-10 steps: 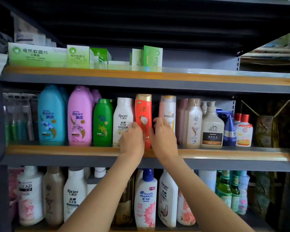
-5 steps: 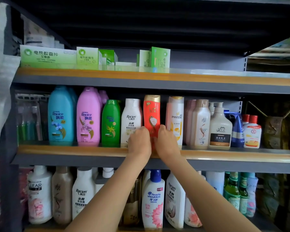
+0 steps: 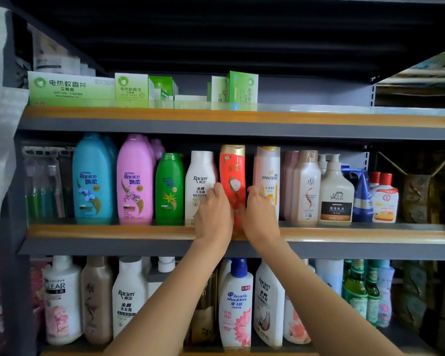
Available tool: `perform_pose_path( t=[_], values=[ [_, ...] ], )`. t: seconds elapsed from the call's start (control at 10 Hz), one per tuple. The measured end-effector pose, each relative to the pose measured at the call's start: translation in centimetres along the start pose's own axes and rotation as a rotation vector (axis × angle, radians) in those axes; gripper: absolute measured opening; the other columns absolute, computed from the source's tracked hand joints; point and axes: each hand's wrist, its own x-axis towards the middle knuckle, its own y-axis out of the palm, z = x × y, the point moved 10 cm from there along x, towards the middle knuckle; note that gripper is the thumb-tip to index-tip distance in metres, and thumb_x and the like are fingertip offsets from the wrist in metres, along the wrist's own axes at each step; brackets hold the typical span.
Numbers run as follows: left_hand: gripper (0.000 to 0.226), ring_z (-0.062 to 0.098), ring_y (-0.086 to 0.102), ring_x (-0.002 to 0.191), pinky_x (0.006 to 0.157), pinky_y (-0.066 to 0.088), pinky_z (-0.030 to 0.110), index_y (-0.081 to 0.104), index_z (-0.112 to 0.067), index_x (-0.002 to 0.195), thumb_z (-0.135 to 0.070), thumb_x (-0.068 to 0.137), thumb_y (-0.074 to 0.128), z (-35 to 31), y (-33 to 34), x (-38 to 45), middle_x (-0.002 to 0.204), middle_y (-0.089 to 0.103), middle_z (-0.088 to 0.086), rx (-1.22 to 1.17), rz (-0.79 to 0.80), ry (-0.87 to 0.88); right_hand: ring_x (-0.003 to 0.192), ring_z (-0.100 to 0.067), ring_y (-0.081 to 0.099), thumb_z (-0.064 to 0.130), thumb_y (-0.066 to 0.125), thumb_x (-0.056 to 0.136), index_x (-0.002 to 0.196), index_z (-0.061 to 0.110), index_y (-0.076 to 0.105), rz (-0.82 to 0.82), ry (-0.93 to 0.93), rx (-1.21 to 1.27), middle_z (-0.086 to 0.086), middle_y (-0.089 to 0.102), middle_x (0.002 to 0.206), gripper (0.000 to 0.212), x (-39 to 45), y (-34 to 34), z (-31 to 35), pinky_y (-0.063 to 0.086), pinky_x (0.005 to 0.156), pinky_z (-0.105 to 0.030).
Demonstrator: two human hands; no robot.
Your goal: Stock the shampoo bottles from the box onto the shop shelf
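The red shampoo bottle (image 3: 232, 176) stood upright on the middle shelf (image 3: 113, 231), between the white Raclen bottle (image 3: 201, 181) and the Pantene bottle (image 3: 267, 178). The left hand (image 3: 212, 214) and right hand (image 3: 260, 214) clasped its lower sides. Compared with half a second earlier, both hands sat slightly wider apart, fingers reaching beside the red bottle.

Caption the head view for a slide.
Both hands, left hand and right hand, set a red shampoo bottle upright on the middle shelf.
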Motion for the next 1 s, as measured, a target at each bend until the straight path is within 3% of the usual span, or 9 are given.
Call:
perform_pose_path(
  t=[0.1,0.2,0.3,0.4,0.5,0.7,0.9,1.0],
  values=[
    [0.032,0.028,0.061,0.086,0.067,0.053,0.033,0.056,-0.005,0.099,-0.006,0.07,0.071,-3.3,-1.7,-0.8,0.094,0.061,0.011,0.015,-0.189,0.213,0.105,-0.028,0.048,0.008,0.047,0.092,0.117,0.003,0.049,-0.242,-0.041,-0.012,-0.012,0.054,0.112,0.026,0.2,-4.1,-1.3,0.038,0.077,-0.03],
    [0.031,0.027,0.062,0.077,0.064,0.054,0.032,0.06,-0.007,0.09,-0.004,0.063,0.074,-6.7,-1.2,-1.1,0.086,0.061,0.009,-0.042,-0.185,0.322,0.109,-0.031,0.044,0.011,0.055,0.087,0.12,0.0,0.045,-0.438,0.099,0.0,-0.017,0.046,0.118,0.037,0.4,-8.0,-5.0,0.038,0.089,-0.034],
    [0.029,0.03,0.061,0.079,0.062,0.054,0.031,0.061,-0.007,0.094,-0.009,0.068,0.073,-9.1,0.2,-1.6,0.094,0.06,0.012,-0.059,-0.118,0.356,0.114,-0.035,0.042,0.015,0.058,0.087,0.125,-0.004,0.039,-0.418,0.304,0.025,-0.021,0.042,0.125,0.047,0.5,-8.9,-9.6,0.038,0.095,-0.038],
    [0.038,0.034,0.048,0.108,0.078,0.051,0.035,0.049,-0.015,0.123,-0.014,0.086,0.058,-8.6,2.5,-1.6,0.129,0.041,0.013,-0.069,0.046,0.181,0.117,-0.039,0.041,0.03,0.056,0.088,0.124,-0.003,0.035,-0.153,0.4,-0.056,-0.023,0.042,0.127,0.054,0.9,-6.5,-13.0,0.035,0.098,-0.042],
    [0.045,0.034,0.043,0.111,0.083,0.048,0.036,0.04,-0.024,0.134,-0.011,0.091,0.047,-8.2,3.8,-2.2,0.139,0.026,0.01,-0.028,0.117,0.138,0.116,-0.038,0.049,0.034,0.064,0.084,0.123,0.0,0.034,0.016,0.357,-0.108,-0.021,0.05,0.125,0.06,1.0,-4.7,-13.5,0.043,0.094,-0.044],
    [0.042,0.034,0.054,0.1,0.077,0.051,0.039,0.043,-0.021,0.13,-0.006,0.091,0.047,-8.4,4.2,-2.3,0.137,0.026,0.012,-0.067,0.108,0.122,0.121,-0.039,0.046,0.036,0.067,0.082,0.132,-0.004,0.03,0.025,0.371,-0.143,-0.022,0.046,0.132,0.074,1.5,-4.3,-13.2,0.041,0.095,-0.042],
    [0.045,0.034,0.053,0.101,0.077,0.052,0.039,0.041,-0.021,0.132,-0.006,0.09,0.047,-8.5,4.3,-2.4,0.137,0.026,0.013,-0.041,0.091,0.123,0.12,-0.038,0.046,0.041,0.067,0.081,0.132,-0.002,0.03,0.012,0.365,-0.157,-0.021,0.043,0.132,0.076,1.4,-4.4,-13.2,0.041,0.095,-0.041],
    [0.042,0.033,0.051,0.102,0.076,0.05,0.038,0.046,-0.018,0.128,-0.006,0.088,0.05,-8.4,3.9,-2.8,0.136,0.031,0.013,-0.032,0.066,0.14,0.121,-0.037,0.041,0.039,0.067,0.081,0.131,0.003,0.031,-0.11,0.332,-0.156,-0.018,0.036,0.132,0.072,0.8,-5.7,-12.3,0.039,0.096,-0.042]
  ],
)
